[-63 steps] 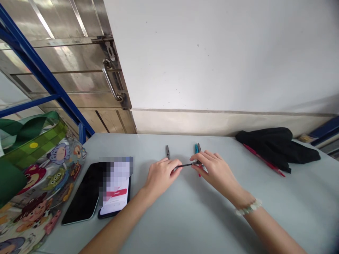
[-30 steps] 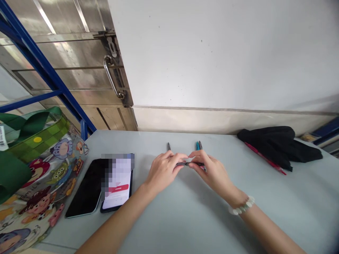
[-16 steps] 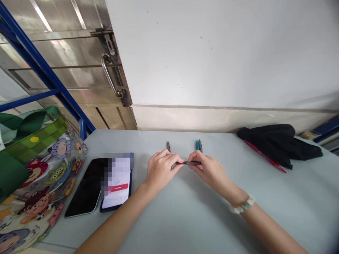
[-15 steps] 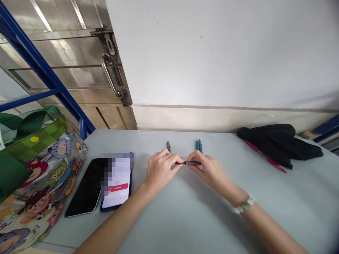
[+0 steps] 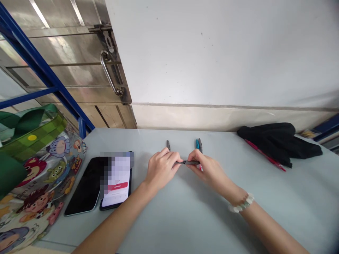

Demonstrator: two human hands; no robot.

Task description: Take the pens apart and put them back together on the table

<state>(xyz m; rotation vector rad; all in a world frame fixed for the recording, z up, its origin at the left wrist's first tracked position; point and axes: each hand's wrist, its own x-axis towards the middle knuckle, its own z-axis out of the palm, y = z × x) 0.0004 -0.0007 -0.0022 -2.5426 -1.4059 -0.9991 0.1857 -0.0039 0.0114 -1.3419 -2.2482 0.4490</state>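
A slim dark grey pen (image 5: 191, 162) lies level between my hands, above the table. My left hand (image 5: 161, 166) pinches its left end, which the fingers mostly cover. With thumb and fingers, my right hand (image 5: 208, 170) grips the right part. Just behind my left hand, the tip of a dark pen-like item (image 5: 168, 144) shows on the table. Beyond my right hand are a teal pen-like item (image 5: 197, 143) and a dark one (image 5: 200, 144) side by side, their near ends hidden by the hand. Something small and pink peeks out beneath the right fingers.
Two phones, one dark (image 5: 83, 190) and one lit (image 5: 115, 194), lie on the grey table (image 5: 169, 225) at left. Beside them stands a cartoon-print bag (image 5: 45, 176). A black cloth (image 5: 275, 141) with a red pen-like item (image 5: 265, 155) is at right, near the wall (image 5: 212, 53).
The left end of the pen has swung up and now sits nearly level, more covered by my left fingers. Both hands stay almost in place.
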